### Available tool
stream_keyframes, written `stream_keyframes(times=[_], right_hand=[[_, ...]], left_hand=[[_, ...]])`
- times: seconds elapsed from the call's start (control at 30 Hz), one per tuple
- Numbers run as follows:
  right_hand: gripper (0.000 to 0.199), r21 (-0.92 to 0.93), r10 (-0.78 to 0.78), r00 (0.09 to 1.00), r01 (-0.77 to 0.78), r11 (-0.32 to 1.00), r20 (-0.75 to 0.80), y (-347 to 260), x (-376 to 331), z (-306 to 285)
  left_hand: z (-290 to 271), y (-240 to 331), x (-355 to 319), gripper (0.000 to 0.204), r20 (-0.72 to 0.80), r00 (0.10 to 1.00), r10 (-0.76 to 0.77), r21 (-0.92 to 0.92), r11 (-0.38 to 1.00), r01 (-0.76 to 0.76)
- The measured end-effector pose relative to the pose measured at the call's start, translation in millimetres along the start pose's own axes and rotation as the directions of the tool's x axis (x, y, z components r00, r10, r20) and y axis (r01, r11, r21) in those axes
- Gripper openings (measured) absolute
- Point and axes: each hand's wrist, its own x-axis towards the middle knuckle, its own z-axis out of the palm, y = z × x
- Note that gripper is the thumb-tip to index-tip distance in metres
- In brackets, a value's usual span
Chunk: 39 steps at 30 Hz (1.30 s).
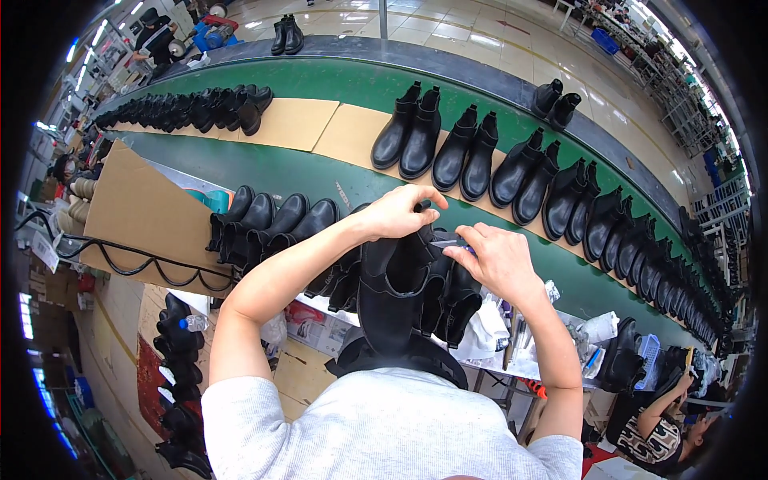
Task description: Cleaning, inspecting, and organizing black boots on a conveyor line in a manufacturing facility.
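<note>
A black ankle boot point(386, 308) is directly before my chest, its toe toward me and its opening facing up. My left hand point(404, 212) is at the far side of this boot's collar, fingers curled and thumb near the forefinger. Whatever it pinches is too small or too hidden to make out. Closed round a slim tool with a bluish handle point(462, 242), my right hand point(502, 258) is just right of the collar. The tool's pale, thin end points left at the boot's edge; its exact kind is unclear.
More black boots point(292, 212) stand close on the left, others point(450, 300) just right of the held one. Across the green bench point(320, 172), boot pairs point(464, 152) line a cardboard strip point(300, 124). A cardboard sheet point(148, 216) stands left. Another person point(660, 428) sits lower right.
</note>
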Motion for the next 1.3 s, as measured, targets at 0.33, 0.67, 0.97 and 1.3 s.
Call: stream_keyframes(times=[0.33, 0.67, 0.97, 1.3], right_hand=[[0.03, -0.074, -0.114, 0.992, 0.111, 0.991, -0.045, 7, -3, -3], [0.028, -0.094, -0.206, 0.975, 0.198, 0.976, -0.083, 19, 3, -1], [0.035, 0.649, 0.741, 0.567, -0.419, 0.635, -0.359, 67, -79, 23], [0.057, 0.173, 0.974, 0.07, -0.979, 0.108, -0.216, 99, -292, 156]], left_hand=[[5, 1, -3, 0.025, 0.005, 1.0, 0.014, 0.021, 1.0, -0.014], [3, 2, 1, 0.025, 0.023, 1.0, -0.02, 0.01, 1.0, 0.02], [-8, -3, -3, 0.025, 0.005, 1.0, 0.006, -0.042, 0.999, -0.006], [-21, -17, -4, 0.037, 0.359, 0.932, -0.039, -0.05, 0.997, 0.06]])
